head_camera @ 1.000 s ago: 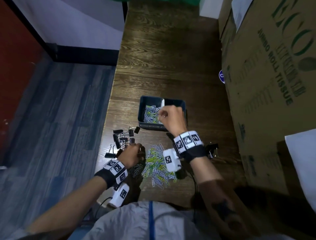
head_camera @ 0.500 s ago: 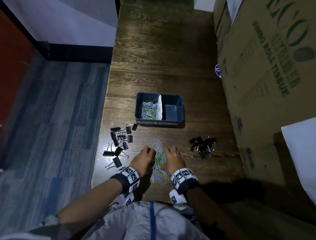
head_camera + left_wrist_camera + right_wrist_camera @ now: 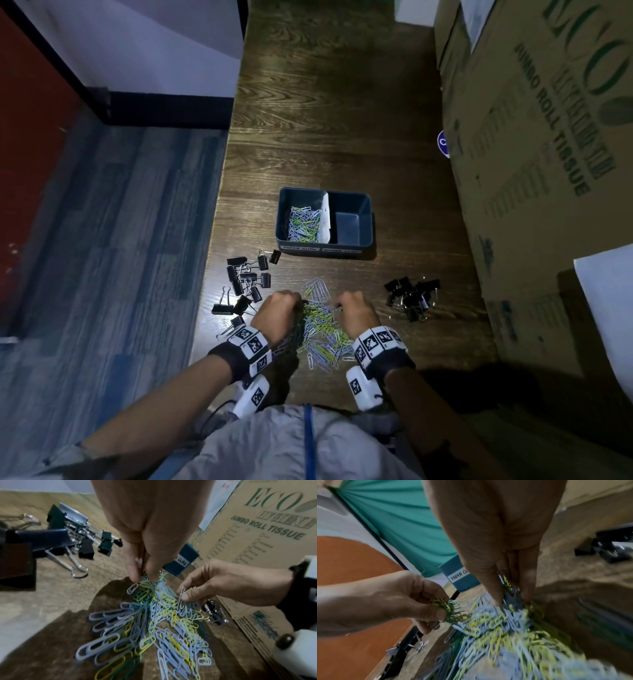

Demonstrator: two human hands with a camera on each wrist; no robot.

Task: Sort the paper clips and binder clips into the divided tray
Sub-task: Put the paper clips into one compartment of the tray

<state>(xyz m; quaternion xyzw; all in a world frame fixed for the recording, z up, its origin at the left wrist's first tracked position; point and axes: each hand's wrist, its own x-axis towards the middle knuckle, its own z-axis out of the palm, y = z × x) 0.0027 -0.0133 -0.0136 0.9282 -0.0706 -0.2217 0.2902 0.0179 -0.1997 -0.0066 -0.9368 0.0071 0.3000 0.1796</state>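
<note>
Now, looped wire paper clips (image 3: 318,329) underhand.

Left hand (image 3: 278,313): knuckles up, fingers curled down, thumb and fingertips (image 3: 135,573) pinching bunch of paper clips (image 3: 322,329). Wrist band with black-and-white markers; forearm bare, reaching forward from lower left.
Right hand (image 3: 356,312): knuckles up, fingers curled down, thumb and fingertips (image 3: 496,599) pinching clips from same pile. Marker band on wrist; forearm bare, coming in from lower right.
Hands near each other, apart, one each side of pile, both wrists raised.
</note>
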